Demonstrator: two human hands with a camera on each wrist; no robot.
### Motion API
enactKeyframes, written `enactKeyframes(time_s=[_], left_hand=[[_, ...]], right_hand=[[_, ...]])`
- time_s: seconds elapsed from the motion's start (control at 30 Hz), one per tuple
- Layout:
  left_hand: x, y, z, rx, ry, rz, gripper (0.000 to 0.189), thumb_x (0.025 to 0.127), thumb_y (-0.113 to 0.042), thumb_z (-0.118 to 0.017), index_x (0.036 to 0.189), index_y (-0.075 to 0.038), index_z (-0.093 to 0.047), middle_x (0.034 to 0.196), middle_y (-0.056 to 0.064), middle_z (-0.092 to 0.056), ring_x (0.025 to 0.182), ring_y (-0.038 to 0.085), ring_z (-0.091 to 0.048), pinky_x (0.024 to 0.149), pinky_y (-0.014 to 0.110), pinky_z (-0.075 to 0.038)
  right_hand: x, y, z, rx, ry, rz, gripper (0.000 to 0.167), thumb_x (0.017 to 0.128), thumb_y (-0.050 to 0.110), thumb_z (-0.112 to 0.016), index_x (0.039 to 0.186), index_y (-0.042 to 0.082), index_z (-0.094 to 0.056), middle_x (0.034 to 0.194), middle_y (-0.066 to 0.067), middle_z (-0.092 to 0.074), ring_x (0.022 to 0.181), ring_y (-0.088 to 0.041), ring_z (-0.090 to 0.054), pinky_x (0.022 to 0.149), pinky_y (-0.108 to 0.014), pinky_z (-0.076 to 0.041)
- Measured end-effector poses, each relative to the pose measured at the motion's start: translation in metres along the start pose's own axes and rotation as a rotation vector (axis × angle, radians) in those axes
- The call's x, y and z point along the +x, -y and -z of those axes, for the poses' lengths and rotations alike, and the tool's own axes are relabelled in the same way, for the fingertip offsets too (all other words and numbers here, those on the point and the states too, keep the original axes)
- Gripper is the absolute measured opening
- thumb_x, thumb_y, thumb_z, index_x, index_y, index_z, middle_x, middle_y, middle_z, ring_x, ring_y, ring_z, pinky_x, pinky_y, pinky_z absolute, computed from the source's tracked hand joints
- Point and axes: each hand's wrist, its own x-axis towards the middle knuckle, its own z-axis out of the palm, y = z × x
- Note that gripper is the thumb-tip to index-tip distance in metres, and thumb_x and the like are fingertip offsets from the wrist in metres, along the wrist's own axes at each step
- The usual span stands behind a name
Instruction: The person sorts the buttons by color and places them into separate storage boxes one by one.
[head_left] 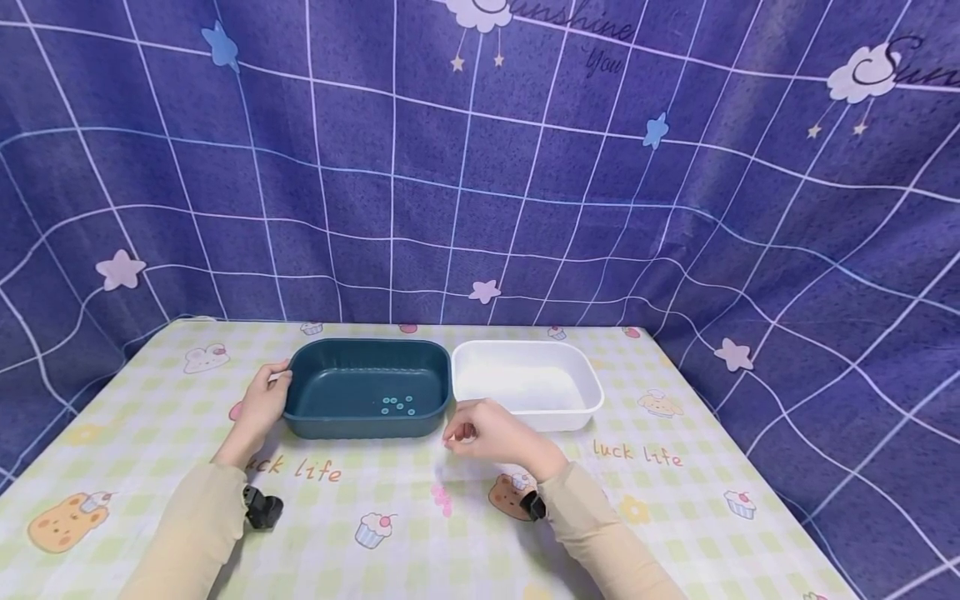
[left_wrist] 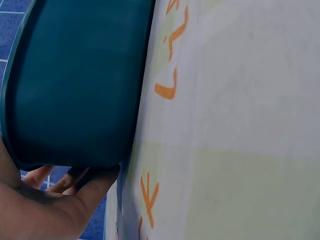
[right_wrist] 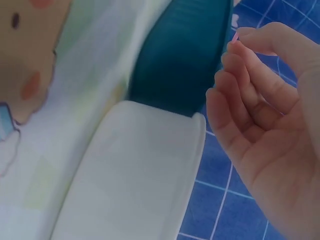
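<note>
A dark teal bin (head_left: 367, 429) stands on the table, with several small light-blue rings or buttons (head_left: 398, 407) on its floor near the right front. My left hand (head_left: 264, 403) holds the bin's left end; the left wrist view shows the fingers (left_wrist: 97, 192) against the end wall. In the right wrist view, my right hand (right_wrist: 265, 100) pinches a small pink piece (right_wrist: 235, 37) between thumb and index finger. That hand is in front of where the teal bin meets a white bin (head_left: 525, 408). A small cluster of pink pieces (head_left: 442, 501) lies on the tablecloth nearer to me.
The two bins stand side by side, touching or nearly so. Under them is a green-and-white checked tablecloth (head_left: 285, 542) printed with cupcakes, bears and lettering. A blue curtain (head_left: 420, 208) with a white grid hangs behind and at the sides.
</note>
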Motion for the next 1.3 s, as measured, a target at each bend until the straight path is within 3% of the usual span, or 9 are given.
enactKeyframes(time_s=[0.4, 0.63, 0.97, 1.3], left_hand=[[0.001, 0.000, 0.001, -0.006, 0.010, 0.006, 0.053, 0.102, -0.033, -0.023, 0.146, -0.003, -0.025, 0.134, 0.031, -0.043, 0.112, 0.033, -0.048, 0.067, 0.018, -0.044], [0.002, 0.003, 0.002, -0.007, 0.004, 0.012, 0.054, 0.102, -0.035, -0.023, 0.146, -0.003, -0.026, 0.135, 0.031, -0.042, 0.112, 0.033, -0.048, 0.067, 0.018, -0.043], [0.003, 0.002, 0.003, -0.013, 0.013, 0.009, 0.053, 0.102, -0.033, -0.023, 0.145, -0.002, -0.025, 0.138, 0.031, -0.040, 0.119, 0.035, -0.045, 0.074, 0.020, -0.043], [-0.001, -0.002, 0.001, -0.021, 0.023, -0.003, 0.052, 0.103, -0.030, -0.022, 0.145, 0.000, -0.025, 0.142, 0.031, -0.035, 0.125, 0.039, -0.041, 0.092, 0.041, -0.041]], right_hand=[[0.004, -0.009, 0.014, 0.000, -0.086, 0.001, 0.008, 0.081, 0.006, -0.066, 0.085, 0.005, -0.073, 0.076, 0.001, -0.062, 0.071, -0.016, -0.061, 0.066, -0.018, -0.049], [0.007, -0.016, 0.019, -0.021, -0.124, 0.006, 0.007, 0.080, 0.006, -0.067, 0.085, 0.005, -0.073, 0.075, -0.001, -0.063, 0.070, -0.009, -0.059, 0.066, -0.016, -0.047], [0.009, -0.033, 0.027, -0.018, -0.167, -0.053, 0.008, 0.080, 0.005, -0.067, 0.086, 0.005, -0.072, 0.077, -0.002, -0.064, 0.074, -0.013, -0.061, 0.071, -0.019, -0.050], [0.009, -0.047, 0.034, -0.029, -0.182, -0.101, 0.008, 0.080, 0.006, -0.067, 0.086, 0.006, -0.072, 0.072, 0.000, -0.059, 0.066, -0.006, -0.052, 0.062, -0.018, -0.045]])
